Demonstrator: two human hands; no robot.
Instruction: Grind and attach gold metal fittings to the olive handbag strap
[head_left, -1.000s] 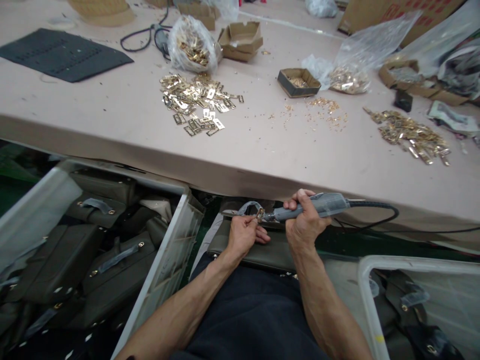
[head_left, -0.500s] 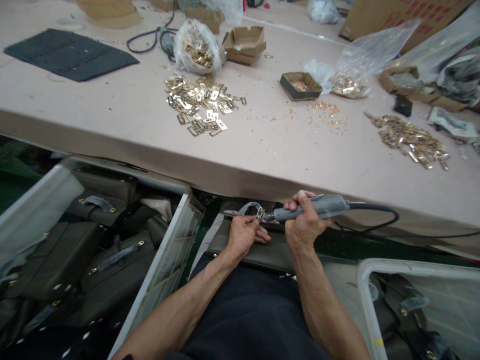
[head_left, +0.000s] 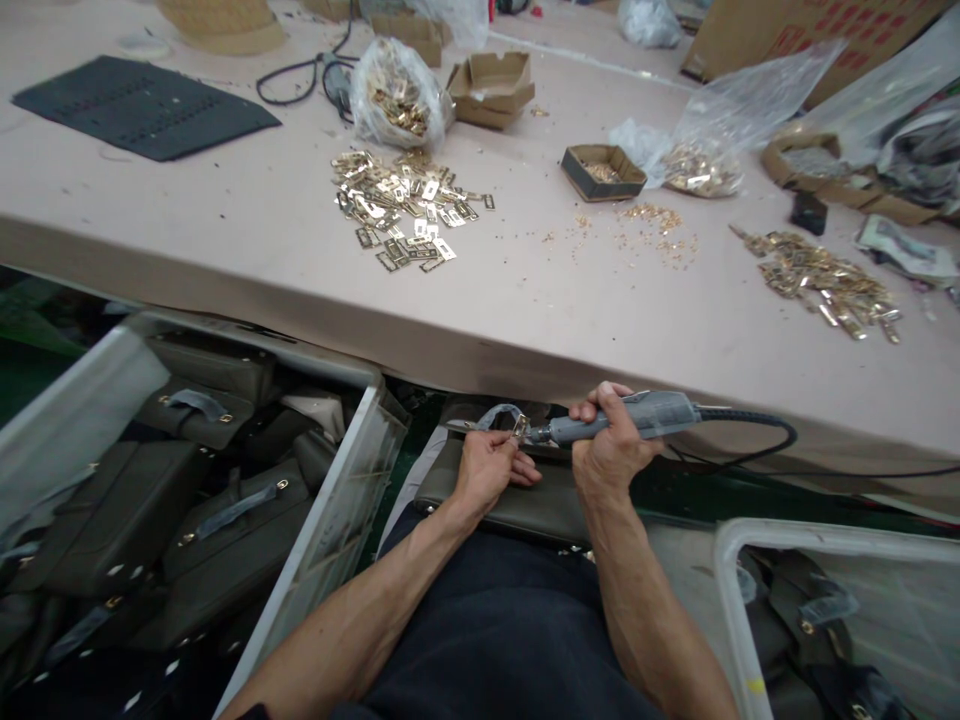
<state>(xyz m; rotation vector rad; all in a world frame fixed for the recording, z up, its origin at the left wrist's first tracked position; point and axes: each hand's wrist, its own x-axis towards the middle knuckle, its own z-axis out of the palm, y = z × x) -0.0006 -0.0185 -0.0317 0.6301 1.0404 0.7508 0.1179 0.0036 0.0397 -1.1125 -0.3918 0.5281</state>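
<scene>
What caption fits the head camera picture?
Right hand grips a corded electric screwdriver; left hand pinches a small gold fitting.

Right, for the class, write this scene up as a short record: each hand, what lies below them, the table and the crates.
right hand: grips corded grey tool
left hand: pinches gold-coloured fitting by the tool's tip
below hands: dark bag
table: flat gold-coloured frames, other small metal pieces
left crate: bags
right crate: dark items

The table (head_left: 525,290) and lap (head_left: 502,620) are seen from the head, forward and down.
</scene>
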